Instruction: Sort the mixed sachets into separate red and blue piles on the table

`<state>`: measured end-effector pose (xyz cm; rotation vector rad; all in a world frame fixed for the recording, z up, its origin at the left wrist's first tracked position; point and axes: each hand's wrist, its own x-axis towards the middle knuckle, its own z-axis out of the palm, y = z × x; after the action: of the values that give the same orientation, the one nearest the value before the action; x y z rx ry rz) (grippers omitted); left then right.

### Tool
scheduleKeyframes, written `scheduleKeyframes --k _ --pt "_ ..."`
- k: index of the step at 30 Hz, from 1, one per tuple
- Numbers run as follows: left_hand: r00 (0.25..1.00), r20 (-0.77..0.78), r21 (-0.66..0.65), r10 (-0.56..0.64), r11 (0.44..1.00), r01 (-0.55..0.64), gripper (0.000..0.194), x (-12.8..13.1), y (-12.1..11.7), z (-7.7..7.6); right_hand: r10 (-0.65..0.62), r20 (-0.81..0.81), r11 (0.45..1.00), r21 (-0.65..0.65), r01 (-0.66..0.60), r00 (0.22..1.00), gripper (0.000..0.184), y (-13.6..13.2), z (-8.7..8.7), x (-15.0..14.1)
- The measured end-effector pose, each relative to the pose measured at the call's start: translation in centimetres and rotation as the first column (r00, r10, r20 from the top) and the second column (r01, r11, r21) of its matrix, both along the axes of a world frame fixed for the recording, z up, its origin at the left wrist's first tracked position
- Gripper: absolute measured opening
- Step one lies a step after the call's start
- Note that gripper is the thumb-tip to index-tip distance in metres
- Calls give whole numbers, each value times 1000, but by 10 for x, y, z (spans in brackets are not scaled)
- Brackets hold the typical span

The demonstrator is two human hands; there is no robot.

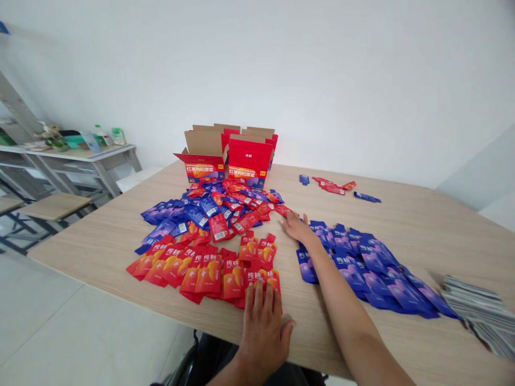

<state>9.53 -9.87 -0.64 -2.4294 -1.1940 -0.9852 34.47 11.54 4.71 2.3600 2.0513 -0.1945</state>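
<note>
My left hand lies flat with fingers stretched out over the near right end of the overlapping red pouches, by the table's front edge. My right hand reaches further forward, fingers apart, its fingertips at a single red pouch on the right edge of the mixed heap. That heap of red and blue pouches lies in front of the boxes. Overlapping rows of blue pouches lie to the right, partly hidden by my right forearm.
Open red cartons stand at the back of the table. Behind my right hand lie several loose red pouches and a few blue ones. A striped cloth rests at the right. Side desks and stools stand at the left.
</note>
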Motion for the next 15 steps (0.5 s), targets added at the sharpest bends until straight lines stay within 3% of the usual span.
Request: scheduleKeyframes --k 8,11,15 --pt "1000 -10 11 -2 1000 2 55 0 1 3 54 29 999 -4 -54 998 45 -5 24 -7" --pt "1000 -12 15 2 1000 -2 55 0 1 4 -9 95 996 91 1 995 51 -6 20 -15" --pt "1000 0 25 0 1000 0 55 -1 1 4 -85 54 994 75 81 995 55 -6 6 -22"
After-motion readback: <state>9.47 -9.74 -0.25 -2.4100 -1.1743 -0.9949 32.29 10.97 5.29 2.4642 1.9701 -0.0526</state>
